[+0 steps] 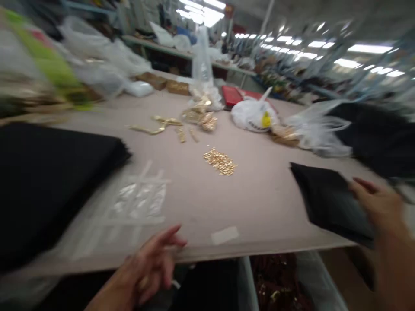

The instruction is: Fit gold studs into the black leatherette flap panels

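My left hand (pixel 154 263) hovers at the table's front edge, fingers apart and nothing visible in them. On the right, my right hand (pixel 378 203) is blurred, its fingers closed at the edge of a black sheet (pixel 333 201) on a small pile; the pile's near corner reaches the front edge. Between the hands, a heap of small gold metal pieces (pixel 220 162) lies on the table (pixel 253 203). A large stack of black sheets (pixel 55 177) fills the left side. Beside it, clear tape strips (pixel 139 201) cover shiny patches on the tabletop.
Gold strips (pixel 162 124) and a bag of gold parts (pixel 204 114) lie farther back. A white plastic bag (pixel 254 114), a red box (pixel 231 96) and clear bags (pixel 320 129) stand behind. A bin with dark red contents (pixel 275 276) sits below the front edge.
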`<state>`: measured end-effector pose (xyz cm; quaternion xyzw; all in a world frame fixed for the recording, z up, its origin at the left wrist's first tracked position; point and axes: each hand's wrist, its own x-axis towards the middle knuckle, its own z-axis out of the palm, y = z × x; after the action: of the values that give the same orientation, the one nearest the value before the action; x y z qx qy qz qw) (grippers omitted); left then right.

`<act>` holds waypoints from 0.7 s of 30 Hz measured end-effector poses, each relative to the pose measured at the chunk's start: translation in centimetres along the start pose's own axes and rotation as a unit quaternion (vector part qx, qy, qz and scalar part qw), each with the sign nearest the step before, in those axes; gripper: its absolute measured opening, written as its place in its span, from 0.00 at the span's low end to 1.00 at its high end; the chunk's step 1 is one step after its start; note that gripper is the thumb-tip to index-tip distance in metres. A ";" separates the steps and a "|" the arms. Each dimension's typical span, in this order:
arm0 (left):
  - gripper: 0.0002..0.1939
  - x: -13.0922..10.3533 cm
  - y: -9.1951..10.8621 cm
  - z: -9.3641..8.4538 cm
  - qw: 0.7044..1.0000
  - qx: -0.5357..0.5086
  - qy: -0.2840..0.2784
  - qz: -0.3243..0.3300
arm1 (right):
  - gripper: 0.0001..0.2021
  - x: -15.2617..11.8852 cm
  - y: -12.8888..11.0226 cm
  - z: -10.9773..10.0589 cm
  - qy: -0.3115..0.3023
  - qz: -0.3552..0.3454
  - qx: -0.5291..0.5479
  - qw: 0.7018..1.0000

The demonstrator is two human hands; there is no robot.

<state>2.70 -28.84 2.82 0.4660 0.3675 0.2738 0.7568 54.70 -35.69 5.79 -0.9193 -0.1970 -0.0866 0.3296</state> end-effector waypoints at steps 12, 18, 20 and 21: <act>0.43 -3.6 1.2 -3.3 0.985 -0.169 0.024 0.029 | 0.10 -36.0 -16.1 2.5 -0.460 -0.427 0.346 0.697; 0.44 -6.3 0.6 -6.7 0.982 -0.175 0.009 0.073 | 0.11 -42.6 -19.4 2.9 -0.437 -0.463 0.319 0.702; 0.45 -7.1 0.5 -7.8 0.981 -0.170 0.006 0.089 | 0.11 -43.6 -20.0 3.1 -0.445 -0.470 0.313 0.695; 0.44 -7.5 0.3 -8.4 0.980 -0.176 0.006 0.095 | 0.11 -44.1 -20.2 3.1 -0.450 -0.469 0.314 0.692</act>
<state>-8.48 -30.12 2.90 0.3569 0.2726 0.4077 0.7951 6.33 -32.87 2.21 -0.4793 -0.7431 0.2607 0.3875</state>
